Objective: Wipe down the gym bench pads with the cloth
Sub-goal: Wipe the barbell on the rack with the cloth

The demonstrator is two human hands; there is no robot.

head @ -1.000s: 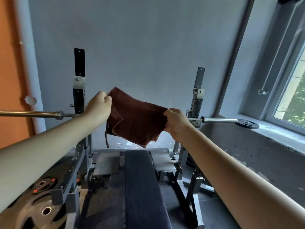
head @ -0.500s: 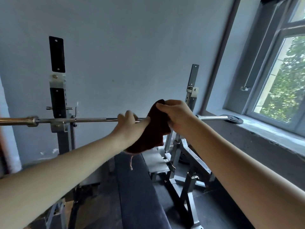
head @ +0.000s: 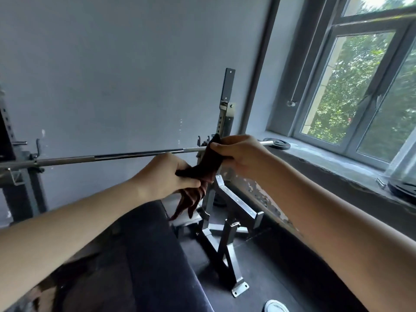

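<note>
Our fingers (head: 221, 147) are curled tight on the cloth (head: 208, 165). Right hand (head: 242, 155) pinches its top, left hand (head: 165, 176) grips lower, and the tail dangles over the pad's (head: 148, 255) far end, by the bar (head: 112, 157).

One wide-angle, head-worn camera looks forward and slightly down. The barbell (head: 112, 156) crosses mid-frame close ahead, the window (head: 351, 86) fills the upper right, and the bench pad (head: 153, 255) runs off the bottom edge.
</note>
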